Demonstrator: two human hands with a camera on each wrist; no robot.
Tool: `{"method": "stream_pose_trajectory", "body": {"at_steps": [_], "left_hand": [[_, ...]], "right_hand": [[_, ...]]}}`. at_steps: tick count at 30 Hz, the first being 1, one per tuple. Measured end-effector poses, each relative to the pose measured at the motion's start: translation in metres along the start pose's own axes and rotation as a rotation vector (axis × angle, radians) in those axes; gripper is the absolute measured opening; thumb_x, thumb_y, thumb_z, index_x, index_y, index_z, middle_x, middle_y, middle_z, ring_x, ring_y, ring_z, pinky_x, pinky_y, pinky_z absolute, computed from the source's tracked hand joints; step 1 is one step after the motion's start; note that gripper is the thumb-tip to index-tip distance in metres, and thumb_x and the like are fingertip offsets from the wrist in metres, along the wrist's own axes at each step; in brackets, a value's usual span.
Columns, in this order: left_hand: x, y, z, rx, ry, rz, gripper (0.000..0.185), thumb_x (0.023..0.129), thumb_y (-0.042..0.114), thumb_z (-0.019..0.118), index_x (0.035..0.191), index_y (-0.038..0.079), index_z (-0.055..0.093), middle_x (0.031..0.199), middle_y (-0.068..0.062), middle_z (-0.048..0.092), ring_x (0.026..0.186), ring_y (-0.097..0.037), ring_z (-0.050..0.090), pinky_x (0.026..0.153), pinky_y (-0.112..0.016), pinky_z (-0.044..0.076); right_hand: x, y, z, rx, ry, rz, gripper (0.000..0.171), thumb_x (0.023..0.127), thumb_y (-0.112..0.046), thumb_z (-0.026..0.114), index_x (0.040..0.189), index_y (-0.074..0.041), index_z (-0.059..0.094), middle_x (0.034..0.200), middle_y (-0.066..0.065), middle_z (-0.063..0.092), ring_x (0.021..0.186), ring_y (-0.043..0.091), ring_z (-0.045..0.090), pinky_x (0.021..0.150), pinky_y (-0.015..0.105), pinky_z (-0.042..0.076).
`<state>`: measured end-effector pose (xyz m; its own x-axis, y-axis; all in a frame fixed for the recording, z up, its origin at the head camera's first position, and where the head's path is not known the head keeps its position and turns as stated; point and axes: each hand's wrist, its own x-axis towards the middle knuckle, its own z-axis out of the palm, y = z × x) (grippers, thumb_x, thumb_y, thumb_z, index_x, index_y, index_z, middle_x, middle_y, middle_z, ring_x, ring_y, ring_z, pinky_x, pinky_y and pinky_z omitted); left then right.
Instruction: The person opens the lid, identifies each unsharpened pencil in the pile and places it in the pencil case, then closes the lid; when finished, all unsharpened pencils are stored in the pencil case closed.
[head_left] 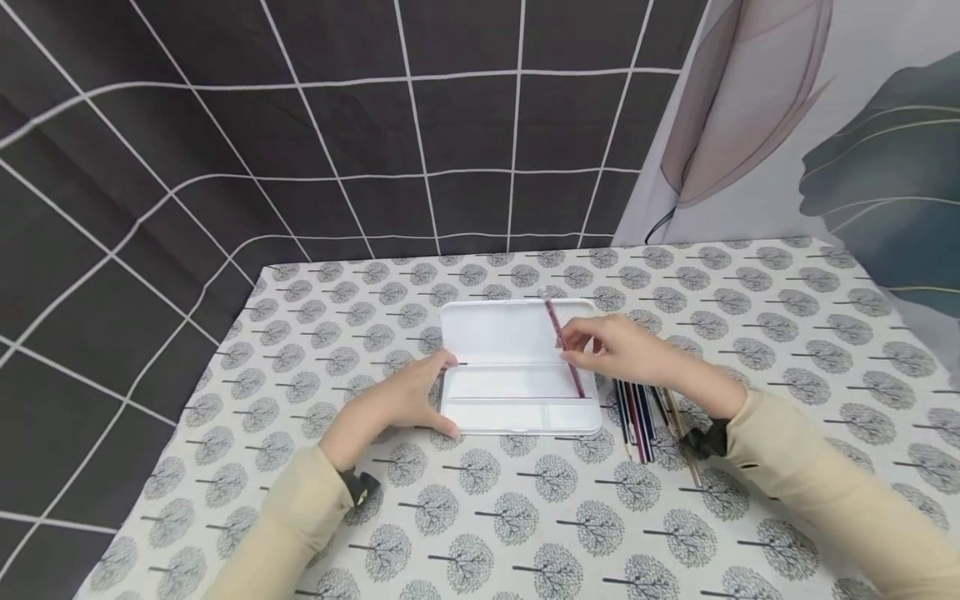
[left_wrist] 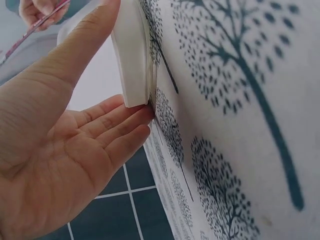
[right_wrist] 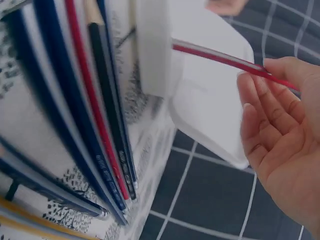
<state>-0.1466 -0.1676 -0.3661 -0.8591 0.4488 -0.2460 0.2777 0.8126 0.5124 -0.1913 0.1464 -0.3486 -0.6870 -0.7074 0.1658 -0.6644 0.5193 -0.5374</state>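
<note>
An opened white pencil case [head_left: 491, 331] lies on the table, its lid folded back on the far side and its lower tray [head_left: 491, 414] divided by ridges. My left hand [head_left: 405, 392] rests at the case's left edge, thumb by the near corner. In the left wrist view its fingers [left_wrist: 107, 125] are straight and touch the case's side. Between thumb and fingertips, my right hand [head_left: 618, 346] pinches a red patterned pencil [head_left: 553, 321] slantwise over the case. Its lower end is down at the tray; the right wrist view shows the pencil [right_wrist: 215, 58] extending into the case.
Several dark blue, red and black pencils [head_left: 634, 421] lie side by side just right of the case. Beside them, below my right wrist, are yellowish pencils [head_left: 684, 442]. A tree-print cloth [head_left: 480, 525] covers the table, and a dark gridded curtain [head_left: 465, 125] hangs behind.
</note>
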Motion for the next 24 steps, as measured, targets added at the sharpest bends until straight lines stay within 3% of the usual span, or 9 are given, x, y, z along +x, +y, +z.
{"method": "stream_pose_trajectory", "body": {"at_steps": [7, 17, 24], "left_hand": [[0.003, -0.009, 0.002, 0.025, 0.010, 0.026, 0.100, 0.054, 0.046, 0.086, 0.132, 0.008, 0.037, 0.132, -0.015, 0.049, 0.119, -0.031, 0.049, 0.104, -0.046, 0.039], [0.003, -0.011, 0.001, 0.012, 0.010, 0.022, 0.099, 0.054, 0.044, 0.087, 0.131, 0.007, 0.038, 0.132, -0.016, 0.049, 0.120, -0.033, 0.048, 0.104, -0.047, 0.038], [0.006, -0.010, 0.001, -0.024, 0.011, 0.034, 0.098, 0.053, 0.042, 0.087, 0.131, 0.006, 0.038, 0.132, -0.015, 0.050, 0.121, -0.031, 0.047, 0.106, -0.046, 0.037]], "right_hand": [[0.005, 0.001, 0.020, -0.052, -0.082, -0.054, 0.016, 0.083, -0.012, 0.069, 0.099, -0.007, 0.068, 0.088, -0.001, 0.069, 0.070, 0.004, 0.060, 0.064, 0.021, 0.053], [0.019, -0.003, 0.039, -0.142, -0.220, -0.067, 0.018, 0.082, -0.018, 0.070, 0.098, -0.010, 0.071, 0.080, -0.008, 0.067, 0.070, 0.000, 0.057, 0.067, 0.019, 0.051], [0.019, -0.001, 0.039, -0.120, -0.280, -0.044, 0.018, 0.084, -0.015, 0.068, 0.101, -0.009, 0.070, 0.084, -0.006, 0.067, 0.075, 0.001, 0.058, 0.072, 0.020, 0.051]]}}
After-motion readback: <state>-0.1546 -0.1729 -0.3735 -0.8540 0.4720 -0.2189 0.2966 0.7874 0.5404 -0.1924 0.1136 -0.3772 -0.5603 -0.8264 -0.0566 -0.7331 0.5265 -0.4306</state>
